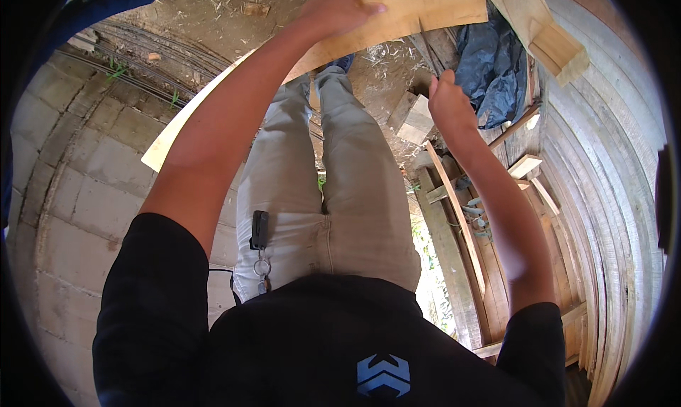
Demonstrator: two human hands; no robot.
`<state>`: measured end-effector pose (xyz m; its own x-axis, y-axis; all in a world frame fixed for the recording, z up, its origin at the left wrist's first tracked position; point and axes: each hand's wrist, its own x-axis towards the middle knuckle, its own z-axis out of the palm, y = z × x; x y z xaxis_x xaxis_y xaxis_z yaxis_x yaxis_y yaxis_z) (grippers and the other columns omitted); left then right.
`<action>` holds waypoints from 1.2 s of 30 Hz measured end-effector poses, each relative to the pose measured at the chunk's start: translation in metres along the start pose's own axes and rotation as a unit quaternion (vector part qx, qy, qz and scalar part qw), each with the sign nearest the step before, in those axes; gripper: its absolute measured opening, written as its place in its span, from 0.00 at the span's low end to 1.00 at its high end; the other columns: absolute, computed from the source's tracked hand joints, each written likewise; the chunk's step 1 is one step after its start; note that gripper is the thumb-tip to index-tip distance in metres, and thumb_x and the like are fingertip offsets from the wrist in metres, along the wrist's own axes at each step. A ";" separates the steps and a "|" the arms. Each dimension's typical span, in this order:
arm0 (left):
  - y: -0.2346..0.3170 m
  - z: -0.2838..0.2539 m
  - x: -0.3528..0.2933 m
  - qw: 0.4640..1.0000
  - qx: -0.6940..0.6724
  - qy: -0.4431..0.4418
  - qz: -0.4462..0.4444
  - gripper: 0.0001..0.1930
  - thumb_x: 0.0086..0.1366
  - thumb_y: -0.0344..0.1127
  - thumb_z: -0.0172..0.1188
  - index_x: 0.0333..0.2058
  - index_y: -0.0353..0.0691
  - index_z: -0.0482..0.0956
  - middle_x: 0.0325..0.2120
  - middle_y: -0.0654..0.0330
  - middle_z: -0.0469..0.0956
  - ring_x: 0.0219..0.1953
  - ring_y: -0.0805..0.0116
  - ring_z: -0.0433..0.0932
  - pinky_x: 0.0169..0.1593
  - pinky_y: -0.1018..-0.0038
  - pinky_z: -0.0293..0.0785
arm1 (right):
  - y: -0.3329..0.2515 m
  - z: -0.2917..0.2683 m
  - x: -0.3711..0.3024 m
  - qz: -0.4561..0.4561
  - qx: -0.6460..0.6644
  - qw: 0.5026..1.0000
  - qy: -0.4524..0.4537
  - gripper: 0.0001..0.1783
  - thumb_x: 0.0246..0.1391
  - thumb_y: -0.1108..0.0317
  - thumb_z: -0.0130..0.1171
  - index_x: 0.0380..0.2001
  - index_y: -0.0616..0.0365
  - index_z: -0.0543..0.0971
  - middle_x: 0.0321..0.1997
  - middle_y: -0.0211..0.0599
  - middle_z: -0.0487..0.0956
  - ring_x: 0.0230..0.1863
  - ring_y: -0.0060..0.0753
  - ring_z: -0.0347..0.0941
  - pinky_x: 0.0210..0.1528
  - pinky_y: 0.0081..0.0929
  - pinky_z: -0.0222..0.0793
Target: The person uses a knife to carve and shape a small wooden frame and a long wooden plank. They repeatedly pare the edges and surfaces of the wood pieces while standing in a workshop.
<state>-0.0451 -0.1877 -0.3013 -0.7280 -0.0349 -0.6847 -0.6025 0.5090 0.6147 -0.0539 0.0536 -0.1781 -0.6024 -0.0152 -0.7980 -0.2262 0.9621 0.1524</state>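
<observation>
A long, pale wooden board stretches across the far side, its left end reaching down to the lower left. On its upper face rests my left hand, holding it near the far edge; some fingers are hidden. My right hand is closed around a saw, whose handle is mostly covered by my fist. The thin dark blade appears almost edge-on. Its far end meets the board's near edge, right of my left hand, at a short dark cut line.
Right of my legs lie a crumpled dark plastic sheet, a wood block and loose wood strips. Plank walling curves up at right. Metal rods lie left. Another person's dark-blue-clothed limb shows at upper left.
</observation>
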 end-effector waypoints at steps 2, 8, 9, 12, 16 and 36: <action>-0.004 0.003 0.002 1.000 -0.009 0.008 0.012 0.28 0.64 0.59 0.57 0.37 0.34 0.85 0.33 0.37 0.82 0.40 0.38 0.82 0.43 0.51 0.77 | 0.000 -0.002 -0.001 -0.001 0.008 1.000 -0.004 0.18 0.71 0.55 0.42 0.43 0.63 0.68 0.40 0.64 0.81 0.45 0.67 0.79 0.46 0.58 0.74; 0.010 -0.010 -0.006 0.998 0.054 -0.033 -0.008 0.38 0.61 0.72 0.52 0.52 0.42 0.82 0.52 0.52 0.80 0.57 0.51 0.77 0.58 0.58 0.72 | 0.000 -0.016 0.001 -0.001 0.032 0.999 -0.022 0.20 0.71 0.57 0.41 0.45 0.66 0.69 0.45 0.69 0.79 0.50 0.69 0.76 0.52 0.58 0.72; 0.014 -0.012 -0.007 0.998 0.056 -0.036 -0.014 0.39 0.60 0.72 0.52 0.52 0.42 0.81 0.52 0.52 0.80 0.57 0.51 0.77 0.58 0.58 0.72 | -0.001 -0.017 0.001 0.003 0.037 0.999 -0.019 0.20 0.71 0.57 0.41 0.44 0.67 0.69 0.44 0.71 0.79 0.50 0.71 0.76 0.52 0.59 0.72; 0.010 -0.011 -0.008 0.999 0.041 -0.034 -0.007 0.39 0.60 0.72 0.52 0.52 0.41 0.81 0.52 0.51 0.80 0.57 0.51 0.77 0.58 0.58 0.72 | -0.005 -0.015 0.001 0.020 0.036 0.999 -0.019 0.21 0.71 0.57 0.40 0.45 0.68 0.70 0.47 0.71 0.78 0.52 0.71 0.75 0.53 0.59 0.71; 0.000 -0.005 -0.007 0.999 0.030 0.013 0.024 0.44 0.58 0.75 0.53 0.50 0.36 0.81 0.46 0.45 0.82 0.51 0.48 0.81 0.54 0.58 0.74 | -0.006 -0.016 -0.001 0.008 0.040 0.999 -0.022 0.20 0.71 0.56 0.41 0.46 0.65 0.69 0.46 0.68 0.79 0.51 0.69 0.76 0.53 0.58 0.72; -0.004 -0.008 -0.003 0.998 0.014 -0.026 0.050 0.41 0.59 0.73 0.55 0.46 0.33 0.83 0.38 0.44 0.83 0.44 0.49 0.83 0.48 0.59 0.75 | 0.015 -0.006 0.002 -0.052 0.063 0.997 -0.007 0.17 0.70 0.57 0.41 0.45 0.62 0.69 0.45 0.63 0.81 0.48 0.67 0.77 0.48 0.57 0.72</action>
<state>-0.0430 -0.1968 -0.2989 -0.7660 0.0608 -0.6399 -0.5181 0.5309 0.6706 -0.0634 0.0663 -0.1737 -0.5702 -0.1130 -0.8137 -0.1876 0.9822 -0.0050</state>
